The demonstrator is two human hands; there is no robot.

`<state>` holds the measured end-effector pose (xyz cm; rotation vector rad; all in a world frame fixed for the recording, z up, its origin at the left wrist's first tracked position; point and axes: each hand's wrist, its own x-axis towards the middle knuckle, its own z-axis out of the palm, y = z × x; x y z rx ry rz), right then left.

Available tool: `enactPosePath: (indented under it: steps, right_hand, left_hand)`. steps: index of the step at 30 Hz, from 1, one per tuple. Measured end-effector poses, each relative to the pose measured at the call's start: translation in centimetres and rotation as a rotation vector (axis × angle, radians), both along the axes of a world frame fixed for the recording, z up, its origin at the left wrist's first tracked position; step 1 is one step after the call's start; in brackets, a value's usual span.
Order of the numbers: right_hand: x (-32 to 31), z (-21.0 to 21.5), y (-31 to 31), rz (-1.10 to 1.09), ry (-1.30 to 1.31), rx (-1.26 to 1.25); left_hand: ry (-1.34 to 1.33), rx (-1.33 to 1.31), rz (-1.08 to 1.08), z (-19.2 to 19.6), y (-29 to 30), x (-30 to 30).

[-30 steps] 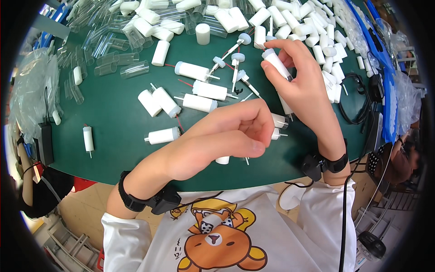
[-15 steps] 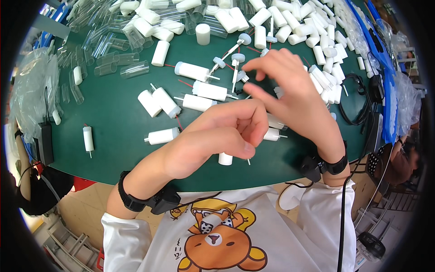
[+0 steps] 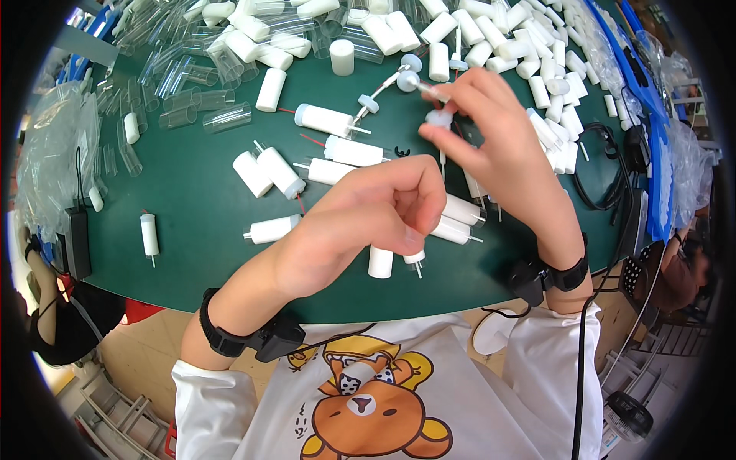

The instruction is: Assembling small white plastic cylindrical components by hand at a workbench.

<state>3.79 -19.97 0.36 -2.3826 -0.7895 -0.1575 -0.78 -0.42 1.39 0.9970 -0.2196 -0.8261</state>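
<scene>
My right hand (image 3: 494, 126) is closed, thumb and fingers pinching a pale disc-ended rod (image 3: 439, 118) just above the table. A second rod with a grey-white disc (image 3: 409, 81) reaches up to the same fingertips. My left hand (image 3: 376, 207) is curled with fingertips pressed together; whatever it may hold is hidden. Under its fingertips a small white cylinder with a thin tip (image 3: 414, 259) shows, beside a plain white cylinder (image 3: 380, 262). Near my left hand lie several white cylinders in clear tubes, such as one tube assembly (image 3: 354, 151), some with red wires. More assemblies (image 3: 452, 228) lie between my hands.
A heap of white cylinders (image 3: 529, 46) covers the far right of the green table (image 3: 199, 261). Loose clear tubes (image 3: 228, 117) lie at the far left. Plastic bags (image 3: 57, 153) line the left side; a black cable (image 3: 606, 172) coils at the right. People sit at both sides.
My right hand has closed on a disc-ended rod and drawn it right. Another rod has turned towards its fingertips. A small black clip now shows on the table. The left hand has shifted slightly left.
</scene>
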Motion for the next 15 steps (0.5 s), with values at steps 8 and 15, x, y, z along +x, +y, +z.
enactPosePath:
  steps: [8,15]
  right_hand:
    - [2.6,-0.6,-2.2,-0.168,-0.117,0.123]
    - [2.9,-0.9,-1.9,-0.158,-0.013,0.245]
  left_hand:
    - [-0.019,-0.042,0.056,-0.5,-0.1,0.0]
    - [-0.015,-0.049,0.067,-0.5,-0.1,0.0]
